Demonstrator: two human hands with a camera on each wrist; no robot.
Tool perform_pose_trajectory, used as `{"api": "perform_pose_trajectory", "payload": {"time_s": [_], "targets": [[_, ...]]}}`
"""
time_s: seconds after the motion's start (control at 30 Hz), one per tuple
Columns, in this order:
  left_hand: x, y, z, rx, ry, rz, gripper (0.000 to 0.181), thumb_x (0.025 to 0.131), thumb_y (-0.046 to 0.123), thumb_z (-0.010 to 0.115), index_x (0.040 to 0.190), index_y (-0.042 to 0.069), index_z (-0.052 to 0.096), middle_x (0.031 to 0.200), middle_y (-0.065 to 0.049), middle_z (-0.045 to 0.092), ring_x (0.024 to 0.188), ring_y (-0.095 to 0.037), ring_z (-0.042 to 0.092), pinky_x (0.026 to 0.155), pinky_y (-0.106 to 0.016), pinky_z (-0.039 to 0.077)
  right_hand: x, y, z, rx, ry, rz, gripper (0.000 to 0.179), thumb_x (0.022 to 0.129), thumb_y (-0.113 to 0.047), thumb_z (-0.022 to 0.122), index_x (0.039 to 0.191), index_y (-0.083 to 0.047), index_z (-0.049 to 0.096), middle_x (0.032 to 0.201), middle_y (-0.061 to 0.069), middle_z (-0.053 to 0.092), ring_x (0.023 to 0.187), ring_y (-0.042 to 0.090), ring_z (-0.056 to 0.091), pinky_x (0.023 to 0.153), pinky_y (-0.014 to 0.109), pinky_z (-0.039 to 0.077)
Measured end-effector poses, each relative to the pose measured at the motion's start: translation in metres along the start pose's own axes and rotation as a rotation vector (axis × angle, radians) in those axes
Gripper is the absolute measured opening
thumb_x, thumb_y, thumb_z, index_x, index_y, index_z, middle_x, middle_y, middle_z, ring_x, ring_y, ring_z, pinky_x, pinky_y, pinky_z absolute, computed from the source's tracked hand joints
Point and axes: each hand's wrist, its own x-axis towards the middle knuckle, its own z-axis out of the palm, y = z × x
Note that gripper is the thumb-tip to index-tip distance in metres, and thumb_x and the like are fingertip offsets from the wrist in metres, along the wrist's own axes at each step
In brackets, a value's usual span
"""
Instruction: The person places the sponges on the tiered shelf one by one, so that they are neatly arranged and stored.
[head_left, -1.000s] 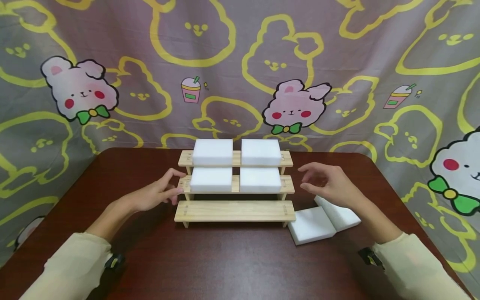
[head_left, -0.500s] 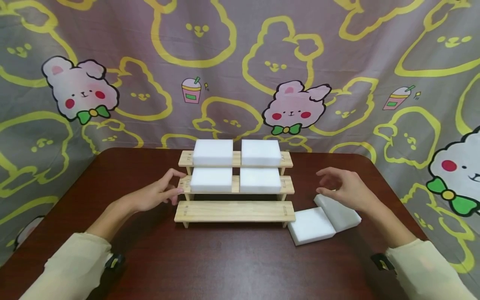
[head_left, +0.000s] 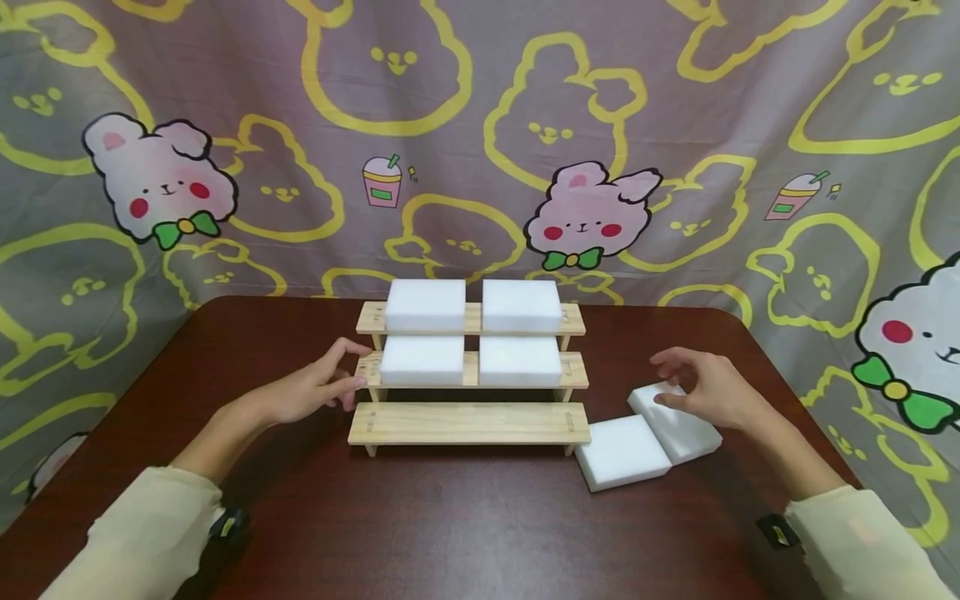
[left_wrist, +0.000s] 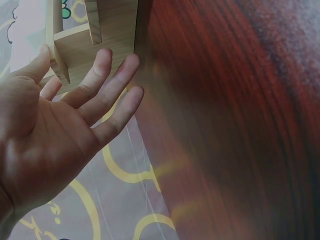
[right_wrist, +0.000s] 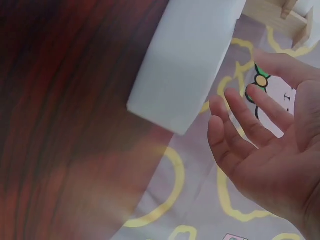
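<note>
A three-step wooden display stand (head_left: pixel 468 423) stands mid-table. White foam blocks sit in pairs on its upper two steps, among them a top-left block (head_left: pixel 426 304) and a middle-right block (head_left: pixel 520 358). At the left end of the middle step, my left hand (head_left: pixel 300 392) holds the board between thumb and index finger, its other fingers spread loosely beneath, as the left wrist view shows. My right hand (head_left: pixel 720 387) hovers over a tilted foam block (head_left: pixel 678 429), fingers apart and gently bent, nothing between them. That block leans against a flat foam block (head_left: pixel 622 452).
The dark red-brown table (head_left: pixel 465 533) has rounded far corners. Behind it hangs a curtain (head_left: pixel 450 158) printed with cartoon rabbits. The flat foam block lies right beside the stand's lower right corner.
My right hand has moved right and downward, from beside the stand's middle step to over the tilted foam block. The left hand keeps its place on the stand.
</note>
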Motion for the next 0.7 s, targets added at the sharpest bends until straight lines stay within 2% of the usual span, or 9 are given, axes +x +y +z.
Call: {"api": "perform_pose_trajectory", "payload": {"time_s": [0.13,0.4,0.6,0.7], "targets": [[0.000,0.000,0.000,0.005,0.000,-0.001,0.048,0.112,0.019,0.050,0.147,0.005,0.021,0.082,-0.010,0.061,0.085,-0.030,0.062,0.082,-0.047,0.049,0.000,0.005,0.001,0.005,-0.010,-0.005,0.053,0.072,-0.004,0.094,0.118,0.003,0.069,0.099,0.010,0.070,0.087,0.025,0.062,0.069,0.029,0.048],[-0.001,0.001,0.000,0.006,-0.002,-0.002,0.048,0.111,0.020,0.051,0.147,0.005,0.021,0.082,-0.010,0.061,0.085,-0.030,0.063,0.082,-0.047,0.049,0.003,0.014,0.004,-0.017,0.010,0.013,0.054,0.071,-0.001,0.094,0.118,0.003,0.069,0.101,0.013,0.070,0.089,0.027,0.062,0.071,0.032,0.047],[-0.001,0.001,-0.001,0.013,-0.003,-0.005,0.048,0.112,0.020,0.050,0.147,0.005,0.021,0.083,-0.010,0.062,0.086,-0.030,0.063,0.082,-0.047,0.050,0.008,0.019,0.007,-0.015,0.053,-0.024,0.053,0.071,0.004,0.092,0.118,0.005,0.069,0.104,0.018,0.072,0.093,0.033,0.066,0.079,0.046,0.052],[-0.001,0.002,-0.001,0.011,-0.005,-0.007,0.047,0.112,0.020,0.050,0.147,0.005,0.021,0.083,-0.010,0.061,0.086,-0.031,0.063,0.083,-0.048,0.050,0.011,0.020,0.009,-0.007,0.074,-0.018,0.052,0.072,0.006,0.090,0.119,0.005,0.068,0.107,0.020,0.072,0.098,0.038,0.069,0.082,0.053,0.053]]}}
